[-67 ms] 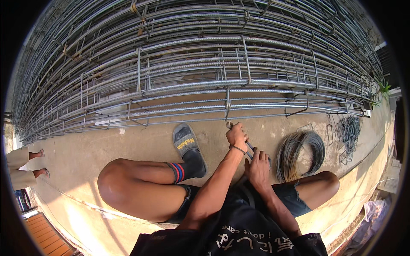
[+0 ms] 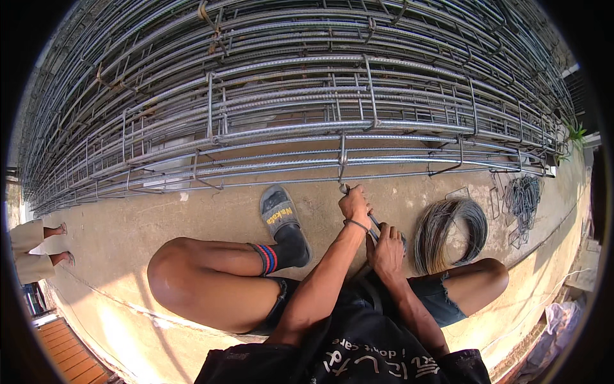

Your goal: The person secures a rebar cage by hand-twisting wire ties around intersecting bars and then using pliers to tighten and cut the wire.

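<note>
Both my hands are on a pair of dark-handled pincers (image 2: 375,222). Their rounded metal head points up at the lowest bars of a rebar cage (image 2: 288,160), close to a stirrup (image 2: 343,155). My left hand (image 2: 355,203) is closed round the tool just behind the head. Lower and to the right, my right hand (image 2: 387,249) grips the handles, which it partly hides. Whether the jaws have hold of a wire is too small to tell.
Stacked rebar cages (image 2: 307,70) fill the far side. A coil of tie wire (image 2: 427,237) lies on the concrete right of my hands, with a heap of bent stirrups (image 2: 522,200) beyond. My sandalled foot (image 2: 281,217) is at left. Another person's legs (image 2: 38,244) stand far left.
</note>
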A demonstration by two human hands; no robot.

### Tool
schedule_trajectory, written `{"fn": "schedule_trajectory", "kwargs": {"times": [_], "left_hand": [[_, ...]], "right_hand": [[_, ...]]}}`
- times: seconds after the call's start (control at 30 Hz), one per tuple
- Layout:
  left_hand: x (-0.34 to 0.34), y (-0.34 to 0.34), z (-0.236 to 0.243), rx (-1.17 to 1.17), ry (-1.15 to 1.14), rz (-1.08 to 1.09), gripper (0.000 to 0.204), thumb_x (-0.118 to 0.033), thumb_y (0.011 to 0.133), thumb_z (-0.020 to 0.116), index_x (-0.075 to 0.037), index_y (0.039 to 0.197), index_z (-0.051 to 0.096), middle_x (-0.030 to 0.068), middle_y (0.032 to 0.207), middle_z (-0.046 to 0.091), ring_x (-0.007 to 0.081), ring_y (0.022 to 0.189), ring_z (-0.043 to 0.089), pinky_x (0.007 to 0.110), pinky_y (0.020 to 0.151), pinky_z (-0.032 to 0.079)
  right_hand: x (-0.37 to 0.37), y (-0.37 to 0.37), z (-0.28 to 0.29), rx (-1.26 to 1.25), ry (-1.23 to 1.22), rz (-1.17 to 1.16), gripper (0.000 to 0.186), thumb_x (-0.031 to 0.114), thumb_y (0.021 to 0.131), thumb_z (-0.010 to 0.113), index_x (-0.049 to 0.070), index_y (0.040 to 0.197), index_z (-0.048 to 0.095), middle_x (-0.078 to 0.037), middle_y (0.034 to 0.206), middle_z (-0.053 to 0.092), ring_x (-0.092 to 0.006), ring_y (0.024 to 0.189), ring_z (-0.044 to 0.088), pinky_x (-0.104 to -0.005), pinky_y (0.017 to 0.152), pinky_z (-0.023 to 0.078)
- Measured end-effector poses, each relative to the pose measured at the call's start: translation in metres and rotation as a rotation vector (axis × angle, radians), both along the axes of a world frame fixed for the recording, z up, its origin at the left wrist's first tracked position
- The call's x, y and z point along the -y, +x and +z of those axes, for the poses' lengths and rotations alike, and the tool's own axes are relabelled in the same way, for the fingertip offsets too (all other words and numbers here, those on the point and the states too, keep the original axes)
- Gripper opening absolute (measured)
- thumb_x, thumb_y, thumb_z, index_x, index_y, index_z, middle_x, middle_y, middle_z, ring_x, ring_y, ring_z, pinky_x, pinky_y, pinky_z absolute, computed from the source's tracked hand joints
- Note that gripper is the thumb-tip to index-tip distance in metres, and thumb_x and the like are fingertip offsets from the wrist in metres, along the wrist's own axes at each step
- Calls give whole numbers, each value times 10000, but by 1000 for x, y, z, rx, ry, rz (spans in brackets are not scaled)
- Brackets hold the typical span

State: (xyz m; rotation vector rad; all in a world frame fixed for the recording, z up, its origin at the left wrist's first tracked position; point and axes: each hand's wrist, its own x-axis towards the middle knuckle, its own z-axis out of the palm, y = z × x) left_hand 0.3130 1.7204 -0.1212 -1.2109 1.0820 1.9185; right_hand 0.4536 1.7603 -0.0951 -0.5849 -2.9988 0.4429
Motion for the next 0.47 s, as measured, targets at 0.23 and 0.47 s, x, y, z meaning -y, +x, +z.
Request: {"fn": "schedule_trajectory", "kwargs": {"times": [0.23,0.47], "left_hand": [[40,9,9,-301,-313,-512,374,-414,707,704,-45,759,678,108,706,641,190,673,655,341,539,491],[37,-1,9,-239,292,-380,232,-313,801,661,-87,781,611,71,661,627,190,569,619,341,519,518]], "right_hand": [[-30,-6,-22,717,-2106,-389,365,369,823,725,45,842,560,-14,563,455,-179,439,451,-354,437,380],[-17,-5,-20,554,-1981,-288,410,394,834,717,43,982,568,-73,676,567,-212,530,562,-357,509,488]]}}
